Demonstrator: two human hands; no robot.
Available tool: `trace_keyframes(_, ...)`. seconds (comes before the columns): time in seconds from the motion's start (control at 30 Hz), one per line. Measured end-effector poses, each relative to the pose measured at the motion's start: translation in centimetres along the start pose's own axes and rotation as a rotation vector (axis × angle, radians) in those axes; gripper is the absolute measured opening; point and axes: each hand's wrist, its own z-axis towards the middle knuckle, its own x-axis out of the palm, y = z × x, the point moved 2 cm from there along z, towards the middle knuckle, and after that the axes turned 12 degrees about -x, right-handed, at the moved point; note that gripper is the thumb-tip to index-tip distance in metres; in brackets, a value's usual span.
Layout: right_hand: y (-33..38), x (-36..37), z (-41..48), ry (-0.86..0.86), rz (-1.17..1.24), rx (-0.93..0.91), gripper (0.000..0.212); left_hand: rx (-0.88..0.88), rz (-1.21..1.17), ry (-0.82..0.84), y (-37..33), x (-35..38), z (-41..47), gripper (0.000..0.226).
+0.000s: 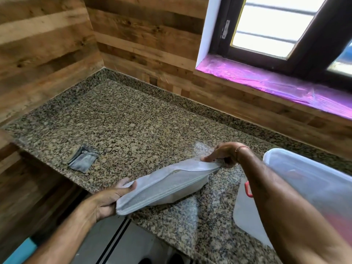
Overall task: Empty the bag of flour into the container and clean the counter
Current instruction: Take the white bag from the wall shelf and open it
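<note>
Holding bag [167, 185] taut over counter [123, 121] edge

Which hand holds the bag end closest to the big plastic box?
The right hand, with the wrist thread, pinches the end of the flour bag beside the plastic container; the left hand grips the opposite end, farther away.

Our left grip [112, 199] clasps the near end of the bag [171, 183], thumb on top; our right grip [222, 155] pinches the far end, forearm stretched forward.
</note>
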Motion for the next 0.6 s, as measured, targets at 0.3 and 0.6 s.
trace_keyframes(0.3,-1.0,0.3,-0.1,-0.051,0.112,-0.132,0.021,0.261,0.074,-0.066,1.5,0.0,0.9,0.087)
trace_keyframes(0.6,0.9,2.1,3.2,0.028,-0.318,0.099,0.081,-0.038,-0.062,0.053,1.5,-1.6,2.3,0.137)
